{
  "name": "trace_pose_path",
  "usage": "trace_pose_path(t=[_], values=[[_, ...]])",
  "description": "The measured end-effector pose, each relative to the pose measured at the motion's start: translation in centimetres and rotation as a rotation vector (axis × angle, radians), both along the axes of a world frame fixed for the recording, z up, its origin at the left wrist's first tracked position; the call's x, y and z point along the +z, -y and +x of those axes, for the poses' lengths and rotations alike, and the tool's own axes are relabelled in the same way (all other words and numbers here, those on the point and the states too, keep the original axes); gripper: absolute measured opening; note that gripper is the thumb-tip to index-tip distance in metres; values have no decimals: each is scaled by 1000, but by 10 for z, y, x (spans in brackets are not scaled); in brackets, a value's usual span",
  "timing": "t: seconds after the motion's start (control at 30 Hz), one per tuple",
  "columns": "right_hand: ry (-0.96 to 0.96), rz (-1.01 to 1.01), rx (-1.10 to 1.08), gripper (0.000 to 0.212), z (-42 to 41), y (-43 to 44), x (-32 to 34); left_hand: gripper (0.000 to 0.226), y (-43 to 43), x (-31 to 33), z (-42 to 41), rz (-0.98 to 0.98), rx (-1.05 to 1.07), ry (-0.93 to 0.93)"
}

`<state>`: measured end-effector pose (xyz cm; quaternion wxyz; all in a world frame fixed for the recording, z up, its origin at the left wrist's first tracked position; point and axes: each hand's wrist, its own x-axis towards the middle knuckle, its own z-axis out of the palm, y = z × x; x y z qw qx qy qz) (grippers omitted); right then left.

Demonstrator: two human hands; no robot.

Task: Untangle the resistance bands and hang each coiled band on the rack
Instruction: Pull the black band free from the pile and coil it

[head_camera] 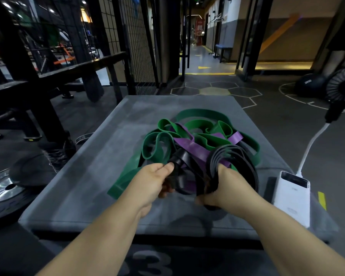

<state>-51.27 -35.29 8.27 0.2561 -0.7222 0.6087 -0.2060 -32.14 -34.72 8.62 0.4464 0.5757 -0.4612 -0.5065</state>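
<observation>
Bare forearms [100, 232] reach in from the near edge toward a grey padded worktop [88, 186], the largest thing in view, which carries the whole tangle where both hands can get at it. At the far left stands a black metal frame [24, 62]. It may be the rack, but I cannot tell, and no band hangs on it.

The green band [199, 116] is the biggest of the three. It sprawls in loose loops across the middle of the worktop, with one end trailing toward the near left. The purple band [195, 150] threads through it and lies partly on top, so neither would lift free alone.

The black band [239, 156] sits nearest. Several turns of it are gathered into a coil, and the right hand [227, 188] is curled round that coil, probably to keep the turns from springing apart. The left hand [153, 180] pinches a loose black loop between thumb and fingers just beside the coil, apparently to draw it out from under the purple one.

On the right edge of the worktop lies a white power bank [291, 198]. Its cable [311, 144] runs off to the far right, clear of the bands. A weight plate [0, 188] lies on the floor at the left.
</observation>
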Motion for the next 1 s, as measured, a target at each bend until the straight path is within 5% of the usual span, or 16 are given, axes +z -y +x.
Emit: trace_pose_path(t=[0.13, 0.23, 0.3, 0.4, 0.53, 0.7, 0.87, 1.0], values=[[302, 71, -24, 82, -18, 6, 3, 15, 1, 0, 10, 80, -99, 13], [428, 52, 29, 64, -23, 3, 7, 19, -2, 4, 12, 147, -225, -27], [434, -20, 1, 41, -22, 1, 14, 16, -4, 9, 12, 186, -279, -30], [380, -52, -69, 46, -24, 2, 16, 8, -3, 11, 17, 196, -353, -62], [342, -76, -87, 35, -31, 7, 12, 40, 0, 11, 25, 181, -357, -75], [327, -121, -104, 29, -40, 9, 19, 30, 7, 9, 35, 121, -244, -228], [401, -174, -233, 48, -44, 11, 17, 13, 6, 9, 40, -93, -321, 65], [517, -224, -280, 28, -45, 12, 15, 21, 7, 6, 37, -257, -335, 519]])
